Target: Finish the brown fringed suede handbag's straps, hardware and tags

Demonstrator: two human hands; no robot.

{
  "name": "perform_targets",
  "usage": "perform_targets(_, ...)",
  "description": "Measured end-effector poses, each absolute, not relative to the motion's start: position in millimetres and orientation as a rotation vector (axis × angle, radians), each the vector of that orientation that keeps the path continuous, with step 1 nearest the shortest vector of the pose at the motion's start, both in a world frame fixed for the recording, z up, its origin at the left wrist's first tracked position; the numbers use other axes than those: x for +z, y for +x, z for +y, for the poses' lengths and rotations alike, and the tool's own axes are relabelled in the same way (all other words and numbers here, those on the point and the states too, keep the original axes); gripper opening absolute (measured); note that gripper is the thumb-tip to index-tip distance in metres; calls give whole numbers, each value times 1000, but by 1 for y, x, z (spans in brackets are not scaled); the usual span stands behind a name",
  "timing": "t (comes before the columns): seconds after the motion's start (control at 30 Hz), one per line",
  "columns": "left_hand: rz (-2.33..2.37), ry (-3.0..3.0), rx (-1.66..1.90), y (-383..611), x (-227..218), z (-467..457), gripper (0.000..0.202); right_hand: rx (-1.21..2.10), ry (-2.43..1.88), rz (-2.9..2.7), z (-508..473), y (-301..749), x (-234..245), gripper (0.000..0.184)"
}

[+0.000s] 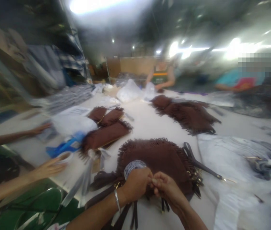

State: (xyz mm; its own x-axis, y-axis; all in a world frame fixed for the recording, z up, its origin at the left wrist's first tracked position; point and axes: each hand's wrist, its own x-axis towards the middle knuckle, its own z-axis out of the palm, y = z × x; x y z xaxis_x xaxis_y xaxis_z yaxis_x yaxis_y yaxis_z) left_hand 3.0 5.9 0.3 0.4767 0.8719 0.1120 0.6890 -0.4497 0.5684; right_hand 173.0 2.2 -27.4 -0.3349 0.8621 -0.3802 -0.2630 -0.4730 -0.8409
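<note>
At the clock's centre, over the near fringed brown bag (154,153), which reaches toward twelve, your left hand (139,182) and right hand (166,188) meet with fingers curled; whether they pinch something small is too blurred to tell. Steadiest, it seems, is keeping both hands low, fingertips close, clear of the dark strap (207,169) at three. Count one bag beneath you, one patterned bundle (134,165) beside your left hand, three brown pieces (106,134) at ten; the overlapping brown pile (195,118) between one and two defies counting.
</note>
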Motion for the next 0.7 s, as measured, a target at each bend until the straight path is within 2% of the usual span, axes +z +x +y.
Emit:
perform_targets(0.13,1286,2129,865,-9,15,-4,18,1799,-1095,-871,-10,171,-24,42)
perform_targets(0.23,1516,2042,1084,-30,19,-10,25,1685,-1131,-913,-20,175,-21,42)
perform_targets(0.37,1711,2078,768,-55,12,-7,39,1373,-1313,-1091,-31,181,-12,39)
perform_targets(0.43,1733,2051,658,-59,11,-4,40,1186,-1408,-1178,-40,179,-7,35)
perform_targets(0.5,1774,1997,666,-55,14,-5,38,1164,-1406,-1225,-51,172,-5,35)
perform_targets(0.57,1797,1926,761,-46,18,-13,32,1302,-1298,-1162,-64,159,-5,42)
perform_targets(0.7,1681,1645,1009,-15,15,-54,31,1460,-1108,-867,-82,135,-15,77)
